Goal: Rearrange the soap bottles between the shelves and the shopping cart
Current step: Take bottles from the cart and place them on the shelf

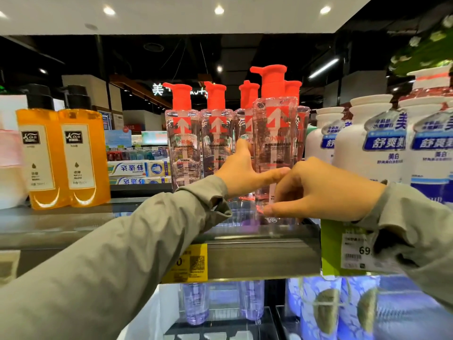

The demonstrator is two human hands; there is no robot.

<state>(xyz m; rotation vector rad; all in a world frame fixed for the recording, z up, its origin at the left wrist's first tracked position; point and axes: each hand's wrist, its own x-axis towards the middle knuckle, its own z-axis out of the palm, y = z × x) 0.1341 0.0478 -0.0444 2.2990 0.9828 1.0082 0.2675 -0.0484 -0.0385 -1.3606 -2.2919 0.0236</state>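
Several clear pink soap bottles with red pump tops stand in a row on the shelf (257, 231) at eye level. The nearest one, the front soap bottle (275, 133), stands at the shelf's front edge, taller in view than the others (182, 146). My left hand (241, 173) is against its left side, index finger pointing up along the bottle and thumb stretched across its lower front. My right hand (318, 190) curls around its base from the right, thumb low at the bottom. Both sleeves are grey-green. No shopping cart is in view.
Two orange bottles (65, 155) stand on the shelf at the left. White and blue bottles (375, 143) crowd the right. Price tags (186, 263) hang on the shelf edge. Purple and blue bottles (196, 303) fill the shelf below. Toothpaste boxes (137, 169) show behind.
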